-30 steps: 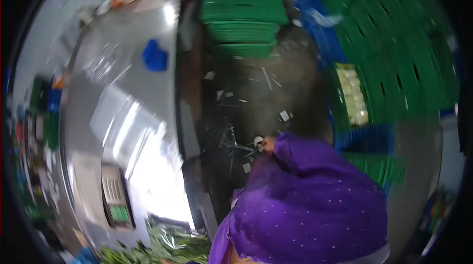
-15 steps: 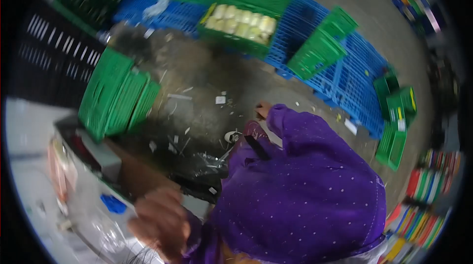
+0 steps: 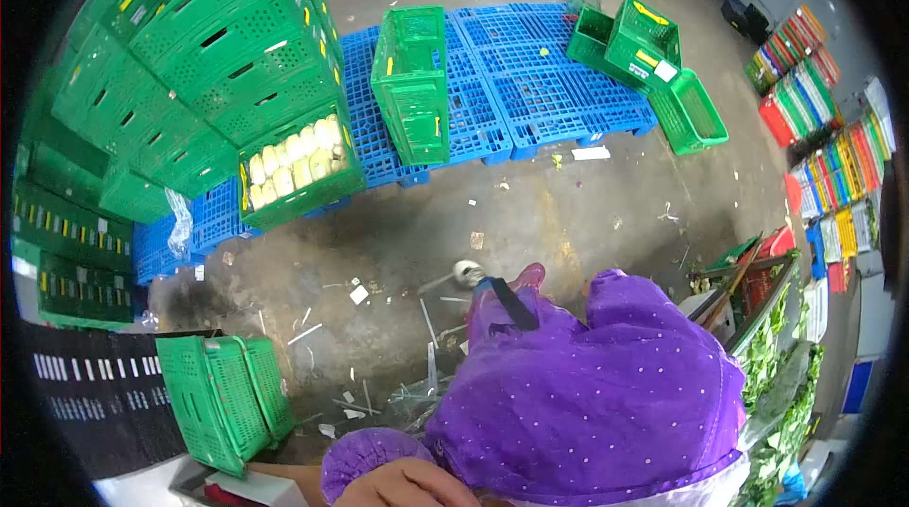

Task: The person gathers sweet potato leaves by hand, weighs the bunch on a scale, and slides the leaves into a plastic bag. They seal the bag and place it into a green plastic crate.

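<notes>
Crate wall (image 3: 218, 34) well ahead and left of the left hand (image 3: 407, 486); blue pallets (image 3: 530, 81) straight ahead, well apart. Nearer, just left of that hand, nested crates (image 3: 194, 403) of green plastic: likely stiff, fairly light, awkward if sliding apart, best gripped by both rims. Left hand cut off by the view, fingers bent; cannot tell how far open or whether holding anything. Right hand out of sight.

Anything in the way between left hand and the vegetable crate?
Nothing upright visible: only scraps litter the floor between left hand and vegetable crate. Green stack stands off to the side.
</notes>
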### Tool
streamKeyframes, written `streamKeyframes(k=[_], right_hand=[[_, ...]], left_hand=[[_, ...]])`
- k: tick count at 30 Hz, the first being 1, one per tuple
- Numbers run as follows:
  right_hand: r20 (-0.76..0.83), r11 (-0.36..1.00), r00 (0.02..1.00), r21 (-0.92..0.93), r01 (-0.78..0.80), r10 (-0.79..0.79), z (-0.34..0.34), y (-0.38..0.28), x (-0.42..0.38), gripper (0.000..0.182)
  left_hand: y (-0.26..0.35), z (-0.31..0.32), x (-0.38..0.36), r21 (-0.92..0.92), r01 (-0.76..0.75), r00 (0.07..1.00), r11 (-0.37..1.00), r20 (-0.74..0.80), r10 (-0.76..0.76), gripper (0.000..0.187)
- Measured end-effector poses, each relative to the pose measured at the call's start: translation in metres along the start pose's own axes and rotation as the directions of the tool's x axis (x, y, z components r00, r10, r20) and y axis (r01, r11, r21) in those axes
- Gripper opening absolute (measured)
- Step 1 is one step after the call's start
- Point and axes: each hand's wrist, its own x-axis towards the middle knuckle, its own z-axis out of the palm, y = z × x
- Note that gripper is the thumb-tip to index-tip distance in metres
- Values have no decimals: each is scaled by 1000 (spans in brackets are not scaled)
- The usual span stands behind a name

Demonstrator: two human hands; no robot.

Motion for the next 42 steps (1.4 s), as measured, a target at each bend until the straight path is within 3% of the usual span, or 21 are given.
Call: streamKeyframes(k=[1, 4, 5, 6, 9, 11, 13, 16, 17, 20, 23, 24, 25, 26, 30, 33, 34, 35, 37, 40, 42], right_hand=[[13, 997, 997, -30, 77, -77, 1, -10, 20, 33], [-58, 832, 853, -260, 489, -519, 4, -66, 94, 37], [21, 817, 885, 394, 421, -466, -60, -134, -2, 38], [-47, 880, 898, 181, 439, -438, -57, -150, 28, 37], [-316, 562, 543, 35, 826, -778, -84, -175, 63, 35], [-232, 626, 727, 383, 679, -646, -152, -164, 34, 34], [-194, 630, 837, 578, 518, -511, -191, -123, 32, 32], [-381, 572, 920, 736, 362, -93, -228, -27, 55, 31], [-444, 486, 894, 794, 365, 53, -236, 7, 53, 30], [-496, 341, 768, 862, 376, 405, -249, 89, 30, 28], [-489, 286, 646, 871, 399, 586, -227, 136, 8, 23], [-470, 251, 648, 879, 405, 599, -201, 150, 20, 22], [-457, 264, 653, 888, 377, 604, -178, 159, 29, 22], [-329, 143, 671, 937, 318, 664, -168, 153, 27, 20], [-49, 128, 826, 991, -29, 561, -158, 162, 56, 26], [11, 306, 920, 941, -141, 391, -212, 193, 91, 28], [22, 307, 920, 940, -153, 391, -231, 214, 104, 28], [31, 306, 921, 939, -160, 389, -250, 236, 126, 29], [-38, 243, 911, 967, -70, 412, -308, 270, 155, 29], [-268, 130, 792, 963, 235, 549, -393, 340, 184, 28], [-302, 159, 748, 953, 258, 591, -438, 380, 195, 25]], left_hand=[[-11, 13, 7, 27, -1, 982, 1000, -190, 6, 14], [-51, 3, 33, -114, 100, 994, 988, -35, -105, 15], [-66, -5, 40, -147, 134, 987, 980, 105, -120, 15], [-89, -17, 52, -181, 168, 961, 969, 249, -120, 15], [-168, -39, 94, -333, 425, 819, 842, 538, -200, 18], [-216, -37, 102, -397, 721, 648, 568, 676, -350, 19], [-262, -18, 130, -498, 571, 809, 652, 477, -345, 21], [-322, -7, 172, -571, 532, 843, 625, 426, -328, 22], [-341, -3, 185, -594, 545, 835, 592, 450, -317, 22], [-410, -1, 227, -604, 778, 620, 172, 782, -63, 23], [-489, 3, 248, -647, 760, 609, 55, 739, 288, 26], [-506, -6, 252, -647, 743, 637, 170, 762, 116, 25], [-512, -7, 250, -686, 716, 697, 128, 698, -163, 28], [-533, -7, 259, -698, 705, 708, 126, 702, -75, 30], [-625, -27, 299, -733, 607, 733, 307, 666, 142, 33], [-703, -57, 345, -510, 657, 356, 555, 859, 369, 24], [-733, -75, 353, -341, 701, 213, 626, 938, 273, 23], [-745, -101, 335, -250, 686, 502, 684, 842, -195, 24], [-781, -108, 338, -191, 688, 666, 700, 549, -505, 30], [-850, -108, 342, -198, 794, 605, 575, 359, -711, 30], [-901, -99, 339, -152, 857, 516, 493, 251, -819, 29]])
